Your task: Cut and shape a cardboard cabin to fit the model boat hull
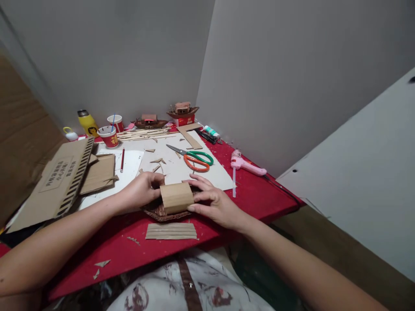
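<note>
A curved piece of tan cardboard arches over a brown corrugated-cardboard boat base near the table's front edge. My left hand grips the left end of the curved piece, its fingers curled and partly hidden behind it. At the right end, my right hand holds the same piece with thumb and fingers. Just in front lies a creased cardboard strip. Behind my hands rest scissors with one green and one orange handle.
A pink glue gun stands at right, its cord trailing off the table. Printed cardboard lies left. At the back are paper cups, a yellow bottle, wooden sticks and two model boats. Cardboard scraps are scattered about.
</note>
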`<move>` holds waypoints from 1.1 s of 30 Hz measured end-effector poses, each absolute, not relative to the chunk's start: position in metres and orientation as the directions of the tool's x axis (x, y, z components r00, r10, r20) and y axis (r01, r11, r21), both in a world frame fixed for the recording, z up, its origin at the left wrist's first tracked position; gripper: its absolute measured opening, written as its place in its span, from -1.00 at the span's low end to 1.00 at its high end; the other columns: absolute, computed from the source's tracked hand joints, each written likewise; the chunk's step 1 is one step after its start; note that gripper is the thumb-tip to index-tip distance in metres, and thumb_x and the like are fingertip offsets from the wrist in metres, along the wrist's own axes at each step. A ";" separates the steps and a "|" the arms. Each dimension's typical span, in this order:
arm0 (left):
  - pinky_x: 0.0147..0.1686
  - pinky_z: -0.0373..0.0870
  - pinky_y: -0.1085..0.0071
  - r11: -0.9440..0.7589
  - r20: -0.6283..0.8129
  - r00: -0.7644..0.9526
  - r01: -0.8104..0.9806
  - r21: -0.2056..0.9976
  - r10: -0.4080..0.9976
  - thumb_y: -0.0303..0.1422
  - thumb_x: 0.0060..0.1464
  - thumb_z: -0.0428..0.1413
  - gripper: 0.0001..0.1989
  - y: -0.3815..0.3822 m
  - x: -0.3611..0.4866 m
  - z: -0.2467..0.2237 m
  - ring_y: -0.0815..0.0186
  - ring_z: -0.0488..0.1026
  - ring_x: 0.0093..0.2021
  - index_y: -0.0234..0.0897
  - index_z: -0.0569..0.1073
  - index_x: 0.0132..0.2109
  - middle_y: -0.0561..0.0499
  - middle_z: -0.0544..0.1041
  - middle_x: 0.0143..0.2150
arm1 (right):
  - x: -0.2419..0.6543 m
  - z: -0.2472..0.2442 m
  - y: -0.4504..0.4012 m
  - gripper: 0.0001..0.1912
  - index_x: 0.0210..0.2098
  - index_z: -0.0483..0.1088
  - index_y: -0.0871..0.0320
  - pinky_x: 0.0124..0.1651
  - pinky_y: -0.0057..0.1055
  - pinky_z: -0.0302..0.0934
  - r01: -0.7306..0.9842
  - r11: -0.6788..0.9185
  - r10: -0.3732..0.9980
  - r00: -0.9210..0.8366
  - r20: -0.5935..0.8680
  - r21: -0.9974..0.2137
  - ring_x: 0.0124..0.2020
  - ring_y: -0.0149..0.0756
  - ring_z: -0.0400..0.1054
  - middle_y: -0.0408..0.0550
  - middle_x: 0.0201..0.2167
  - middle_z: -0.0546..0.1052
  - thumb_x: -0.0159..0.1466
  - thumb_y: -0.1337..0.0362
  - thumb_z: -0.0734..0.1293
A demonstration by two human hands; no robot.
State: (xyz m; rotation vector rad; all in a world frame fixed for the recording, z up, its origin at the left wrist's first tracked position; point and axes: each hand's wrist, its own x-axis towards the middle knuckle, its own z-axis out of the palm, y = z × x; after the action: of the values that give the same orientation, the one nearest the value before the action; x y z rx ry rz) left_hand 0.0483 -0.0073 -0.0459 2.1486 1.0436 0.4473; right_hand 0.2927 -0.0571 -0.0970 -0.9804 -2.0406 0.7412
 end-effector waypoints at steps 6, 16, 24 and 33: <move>-0.41 0.29 0.47 -0.381 -0.007 0.604 0.512 0.770 0.797 -0.35 -0.04 0.08 -0.90 0.010 0.040 -0.057 0.35 0.37 -0.44 -0.28 0.40 -0.44 0.10 0.44 -0.49 | 0.285 -0.099 -0.050 -0.86 -0.47 0.54 0.12 0.30 0.06 0.02 0.424 0.525 0.839 -0.403 0.365 -0.739 0.32 0.00 0.11 0.12 0.15 0.45 0.21 0.24 0.44; -0.38 0.41 0.41 -0.390 0.283 0.271 0.702 0.596 0.920 -0.29 0.13 0.07 -0.80 -0.056 0.016 -0.017 0.28 0.50 -0.37 -0.19 0.50 -0.12 0.03 0.60 -0.27 | 0.283 -0.098 -0.054 -0.92 -0.44 0.58 0.11 0.28 -0.01 0.08 0.433 0.479 0.866 -0.375 0.330 -0.764 0.27 -0.04 0.18 0.12 0.13 0.45 0.19 0.28 0.45; -0.26 0.46 0.43 -0.620 0.271 0.561 0.662 0.420 0.782 -0.39 0.25 0.03 -0.86 -0.090 0.011 -0.080 0.28 0.59 -0.19 -0.19 0.37 -0.05 -0.08 0.58 0.00 | 0.282 -0.099 -0.053 -0.92 -0.45 0.60 0.10 0.28 -0.01 0.07 0.420 0.462 0.876 -0.355 0.327 -0.781 0.26 -0.02 0.19 0.10 0.12 0.47 0.16 0.26 0.47; -0.32 0.41 0.46 -0.503 0.261 0.439 0.636 0.586 0.860 -0.38 0.17 0.12 -0.91 -0.070 0.022 -0.086 0.35 0.49 -0.33 -0.20 0.35 -0.17 0.07 0.52 -0.29 | 0.280 -0.094 -0.056 -0.93 -0.47 0.58 0.10 0.29 -0.02 0.07 0.425 0.481 0.864 -0.378 0.333 -0.767 0.28 -0.05 0.17 0.07 0.11 0.47 0.15 0.31 0.48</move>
State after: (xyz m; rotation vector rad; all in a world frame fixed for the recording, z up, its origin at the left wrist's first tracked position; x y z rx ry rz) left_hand 0.0224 -0.0699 -0.0859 2.2933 1.2659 0.7590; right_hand 0.2801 -0.0562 -0.0935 -1.0641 -1.9884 0.7564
